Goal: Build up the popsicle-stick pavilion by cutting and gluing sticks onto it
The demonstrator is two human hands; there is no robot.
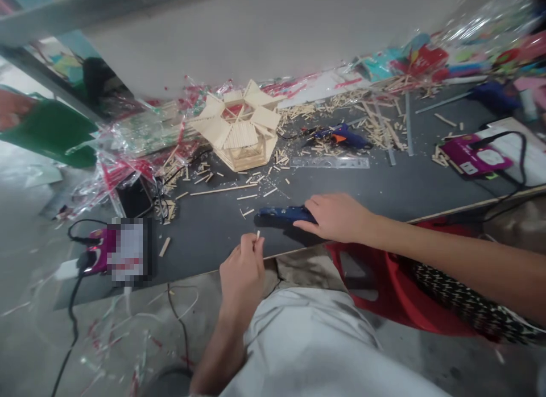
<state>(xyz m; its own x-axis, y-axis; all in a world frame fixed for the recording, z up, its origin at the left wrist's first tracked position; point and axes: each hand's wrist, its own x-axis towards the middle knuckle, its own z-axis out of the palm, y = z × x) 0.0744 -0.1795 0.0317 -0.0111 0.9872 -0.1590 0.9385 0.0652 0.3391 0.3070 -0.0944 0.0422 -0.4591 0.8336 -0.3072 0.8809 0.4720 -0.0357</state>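
Near the table's front edge, my left hand (244, 269) pinches a short piece of wooden stick (258, 235) between thumb and finger, its tip pointing up. To its right, my right hand (339, 218) is closed over the end of a dark blue hand tool (281, 215), which lies low over the tabletop; its exact kind is unclear. Beyond both hands stands a flower-shaped wooden stick model (245, 138), with flared petal-like panels around an open top. Small stick offcuts (247, 213) lie between the model and my hands.
A blue glue gun (347, 136) and a clear ruler (328, 162) lie behind my right hand. Purple power strips (475, 155) with cords sit at both table ends. Plastic wrap (140, 141) and stick scraps crowd the back. A red chair (384, 289) stands under the right arm.
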